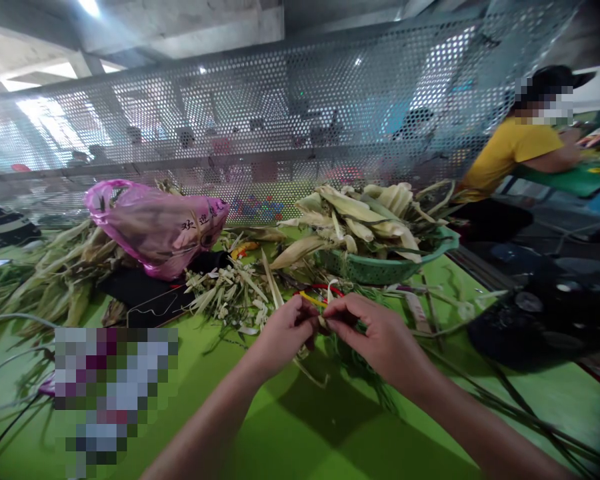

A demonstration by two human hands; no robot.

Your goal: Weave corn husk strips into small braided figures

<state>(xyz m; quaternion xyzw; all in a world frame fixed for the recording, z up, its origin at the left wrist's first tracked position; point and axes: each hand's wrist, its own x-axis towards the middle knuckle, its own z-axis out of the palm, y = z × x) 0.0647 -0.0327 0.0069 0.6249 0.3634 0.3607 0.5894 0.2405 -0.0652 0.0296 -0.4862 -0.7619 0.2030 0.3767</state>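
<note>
My left hand [291,328] is closed, thumb against curled fingers, above the green table. My right hand [373,332] pinches with thumb and forefinger close beside it. Between the fingertips is a small pale strip of corn husk [331,292], its lower part hidden by the fingers. A thin husk strip [313,375] trails below my left hand. Just behind the fingers lies a red and yellow curved thing [341,289], partly covered. Dark green fine strands [375,381] lie under my right hand.
A green basket [375,268] heaped with dry corn husks [363,213] stands behind. Small cut husk pieces [235,293] lie left of it. A pink plastic bag [157,223] sits farther left. Black bags [525,320] rest at right. A person in yellow [513,150] sits beyond the mesh partition [260,107].
</note>
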